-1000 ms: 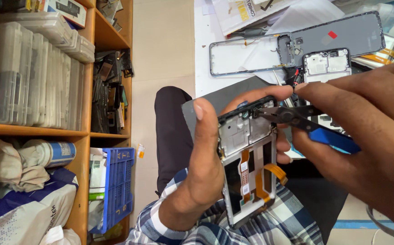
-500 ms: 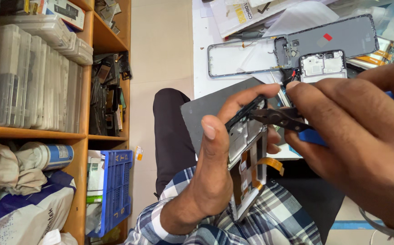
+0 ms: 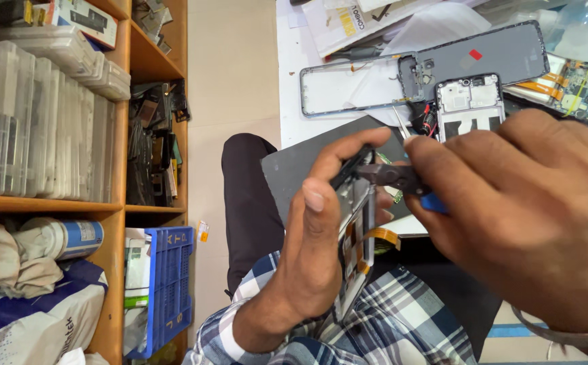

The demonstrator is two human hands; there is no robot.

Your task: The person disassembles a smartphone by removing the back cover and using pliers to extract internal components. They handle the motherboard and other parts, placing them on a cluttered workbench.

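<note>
A person in a plaid shirt sits at a white workbench. The left hand is closed around an opened phone chassis, thumb along its near edge and fingers curled over the top, holding it tilted above the lap. An orange ribbon cable hangs from its side. The right hand grips small pliers with blue handles; their dark tips touch the top edge of the chassis.

On the left, a wooden shelf unit holds a row of clear plastic organiser boxes standing on edge, too many and too blurred to count; their contents cannot be made out. Below, one blue plastic crate holds packets and papers.

On the bench lie one empty phone frame, one grey back cover and one further bare phone body.

Compared with half a second ago, the left hand has turned the chassis more edge-on, and the pliers remain at its top.
</note>
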